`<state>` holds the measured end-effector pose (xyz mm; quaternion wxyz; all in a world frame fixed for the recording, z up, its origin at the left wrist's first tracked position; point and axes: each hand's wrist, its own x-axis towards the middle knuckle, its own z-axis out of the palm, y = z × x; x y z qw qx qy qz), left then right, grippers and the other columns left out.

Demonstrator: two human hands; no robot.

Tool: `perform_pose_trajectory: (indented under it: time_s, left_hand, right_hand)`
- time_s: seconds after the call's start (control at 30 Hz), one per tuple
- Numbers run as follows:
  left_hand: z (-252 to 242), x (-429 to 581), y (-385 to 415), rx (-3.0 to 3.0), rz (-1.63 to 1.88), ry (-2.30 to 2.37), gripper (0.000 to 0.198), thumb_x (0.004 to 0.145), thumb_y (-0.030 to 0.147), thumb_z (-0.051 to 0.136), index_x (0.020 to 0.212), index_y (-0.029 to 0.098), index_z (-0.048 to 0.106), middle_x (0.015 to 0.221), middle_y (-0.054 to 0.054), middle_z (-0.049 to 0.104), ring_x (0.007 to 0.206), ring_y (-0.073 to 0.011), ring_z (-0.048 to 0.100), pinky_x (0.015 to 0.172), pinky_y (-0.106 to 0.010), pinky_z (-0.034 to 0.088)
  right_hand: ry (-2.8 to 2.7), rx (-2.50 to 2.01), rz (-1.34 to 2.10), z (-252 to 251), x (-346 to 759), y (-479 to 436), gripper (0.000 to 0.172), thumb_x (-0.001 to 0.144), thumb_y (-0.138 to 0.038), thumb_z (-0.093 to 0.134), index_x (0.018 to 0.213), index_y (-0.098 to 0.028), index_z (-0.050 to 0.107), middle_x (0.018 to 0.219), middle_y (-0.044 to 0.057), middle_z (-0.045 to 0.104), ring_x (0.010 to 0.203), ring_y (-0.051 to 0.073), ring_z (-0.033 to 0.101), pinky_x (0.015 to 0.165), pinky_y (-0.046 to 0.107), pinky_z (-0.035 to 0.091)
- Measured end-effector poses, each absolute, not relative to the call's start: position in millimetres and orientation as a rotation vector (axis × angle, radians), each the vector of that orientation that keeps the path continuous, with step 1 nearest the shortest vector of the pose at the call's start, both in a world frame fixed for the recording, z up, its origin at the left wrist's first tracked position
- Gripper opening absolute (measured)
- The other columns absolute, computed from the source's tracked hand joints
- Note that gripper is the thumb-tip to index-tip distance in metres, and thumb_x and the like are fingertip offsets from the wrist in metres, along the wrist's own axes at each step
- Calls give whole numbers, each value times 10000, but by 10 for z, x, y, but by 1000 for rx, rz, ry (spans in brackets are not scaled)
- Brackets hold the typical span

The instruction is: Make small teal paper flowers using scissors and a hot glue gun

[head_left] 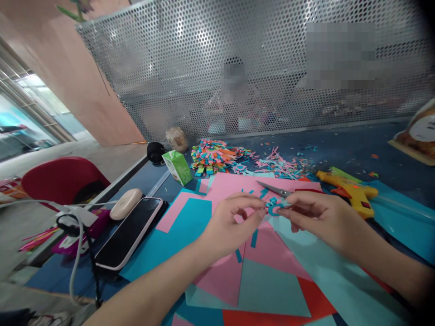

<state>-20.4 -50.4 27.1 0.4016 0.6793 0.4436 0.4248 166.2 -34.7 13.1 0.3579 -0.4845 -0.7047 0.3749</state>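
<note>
Between my two hands is a small blue paper flower (273, 207) made of looped strips. My left hand (238, 222) pinches its left side with thumb and fingers. On the other side, my right hand (307, 210) grips the flower's right edge in a pinch. Scissors (275, 189) with grey blades lie just behind the flower, their red handle partly hidden by my right hand. Under my hands, pink paper sheets (220, 283) overlap with blue and pale green ones, and short blue paper strips (254, 238) lie on top.
A yellow glue gun (353, 190) with a lit red light lies at the right. Behind the sheets are a heap of colourful paper pieces (212, 156) and a green carton (177, 166). A phone (131, 233) and a beige case (126, 203) lie left, near cables. A perforated metal screen (190, 68) borders the back.
</note>
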Motion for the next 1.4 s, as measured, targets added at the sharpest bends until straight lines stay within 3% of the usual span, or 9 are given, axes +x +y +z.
perform_pose_trajectory:
  time_s: [0.17,0.27,0.5,0.97,1.4]
  left_hand:
    - [275,-227,-491,1601,1108,1049,290,772,178,572,1051,177,649,1005,-82,660,904,-166,594,652,-222,458]
    - [270,-245,-468,1414,1098,994,343,766,198,588,1108,184,616,958,-78,682,929,-183,605,656,-231,465]
    - [250,-250,-437,1295,1080,940,339,731,202,622,1068,171,630,797,-47,672,737,-130,595,595,-219,445]
    - [256,-237,-445,1326,1083,962,321,744,210,621,1062,169,624,777,-38,633,743,-121,574,589,-204,419]
    - [240,-225,-429,1290,1061,978,367,674,227,698,1022,135,623,773,-41,646,710,-108,584,627,-209,435]
  right_hand:
    - [-1798,-1248,957,123,1645,-350,290,696,-480,631,650,-198,583,498,-25,538,445,113,535,449,227,430]
    - [-1804,-1248,963,129,1638,-359,300,691,-493,627,657,-198,588,500,-18,548,445,123,541,438,232,432]
    - [-1786,-1259,971,143,1628,-357,308,678,-501,616,624,-201,571,459,-17,538,421,129,539,415,232,428]
    - [-1808,-1251,1041,125,1634,-358,320,702,-514,592,647,-201,547,454,-27,529,426,123,534,422,231,412]
    - [-1871,-1304,1033,130,1632,-370,275,719,-466,579,635,-209,526,476,-34,532,437,113,526,418,223,393]
